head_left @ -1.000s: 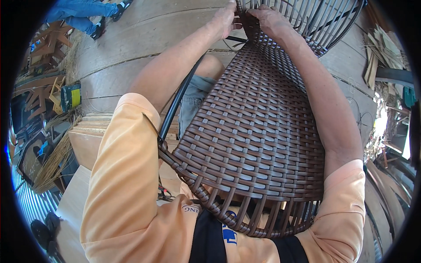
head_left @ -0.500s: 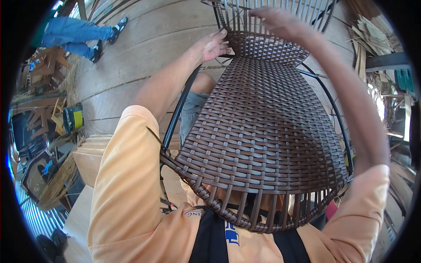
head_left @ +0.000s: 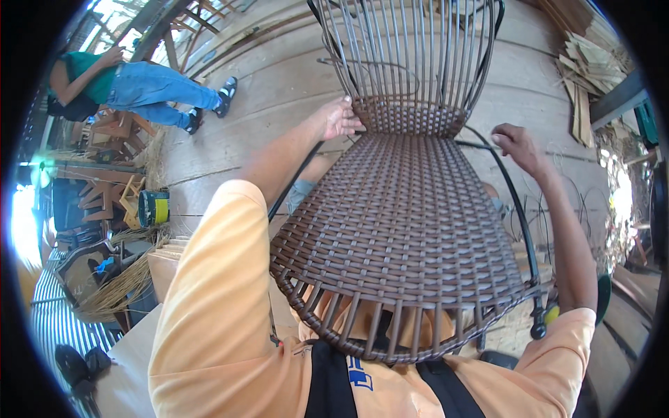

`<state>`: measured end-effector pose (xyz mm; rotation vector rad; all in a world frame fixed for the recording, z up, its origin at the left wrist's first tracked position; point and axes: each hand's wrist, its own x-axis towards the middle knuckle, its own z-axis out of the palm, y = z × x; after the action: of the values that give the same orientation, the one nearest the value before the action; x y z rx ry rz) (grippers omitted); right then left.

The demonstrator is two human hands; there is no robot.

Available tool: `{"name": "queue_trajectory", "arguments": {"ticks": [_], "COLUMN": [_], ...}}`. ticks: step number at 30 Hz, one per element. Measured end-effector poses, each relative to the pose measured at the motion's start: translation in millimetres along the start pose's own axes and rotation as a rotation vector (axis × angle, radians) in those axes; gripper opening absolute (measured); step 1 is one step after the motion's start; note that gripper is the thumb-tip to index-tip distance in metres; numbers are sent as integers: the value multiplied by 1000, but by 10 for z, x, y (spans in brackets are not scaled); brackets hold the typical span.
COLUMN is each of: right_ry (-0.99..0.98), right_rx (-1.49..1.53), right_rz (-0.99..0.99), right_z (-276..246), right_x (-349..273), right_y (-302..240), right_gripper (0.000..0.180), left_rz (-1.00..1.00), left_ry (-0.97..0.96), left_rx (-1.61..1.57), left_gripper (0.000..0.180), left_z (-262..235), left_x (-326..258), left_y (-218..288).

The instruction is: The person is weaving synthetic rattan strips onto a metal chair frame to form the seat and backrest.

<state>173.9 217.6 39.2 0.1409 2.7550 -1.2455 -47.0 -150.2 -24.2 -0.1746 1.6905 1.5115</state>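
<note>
A brown woven chair [head_left: 401, 216] on a dark metal frame stands before me. Its seat is closely woven, with bare upright strands along the near rim. A short woven band [head_left: 411, 117] crosses the foot of the back, under long open strands [head_left: 404, 42]. My left hand [head_left: 338, 118] is at the left end of this band, fingers stretched out and apart, the tips by its edge. To the right of the chair, apart from the weave, is my right hand [head_left: 517, 145] with its fingers curled closed. What it holds, if anything, cannot be made out. A thin loose strand [head_left: 397, 64] curves behind the back strands.
A person in blue jeans [head_left: 157, 82] stands on the plank floor at far left. Wooden pieces [head_left: 104, 198], a dark bucket with a yellow label [head_left: 153, 207] and straw-like fibre [head_left: 118, 289] lie at left. Split wood strips [head_left: 589, 63] are heaped at far right.
My right hand has swung from above the back strands out to the chair's right side. My left hand stays at the band's left end. The view has shifted, showing more of the back.
</note>
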Motion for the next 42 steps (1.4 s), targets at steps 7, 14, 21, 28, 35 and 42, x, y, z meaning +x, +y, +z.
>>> {"name": "queue_trajectory", "arguments": {"ticks": [7,14,21,28,35,42], "right_ry": [103,-61,-352,-166,-199,-227], "right_rx": [305,302,858,332,412,464], "right_rz": [-197,-328,-58,-99,10,8], "right_z": [526,920,1177,1113,1129,1058], "right_x": [1076,1251,1279,1415,1410,1316], "right_y": [-440,-901,-786,-724,-692,-698], "right_gripper": [50,27,28,34,33,31], "left_rz": [-10,30,60,153,171,160], "left_ry": [53,61,107,139,230,208], "left_rx": [28,-20,-28,-95,-94,-107], "left_gripper": [34,32,39,50,48,52], "left_z": [61,9,67,56,139,120], "left_x": [-21,-33,-36,49,0,14], "left_y": [-89,-83,-78,-167,-162,-144]}}
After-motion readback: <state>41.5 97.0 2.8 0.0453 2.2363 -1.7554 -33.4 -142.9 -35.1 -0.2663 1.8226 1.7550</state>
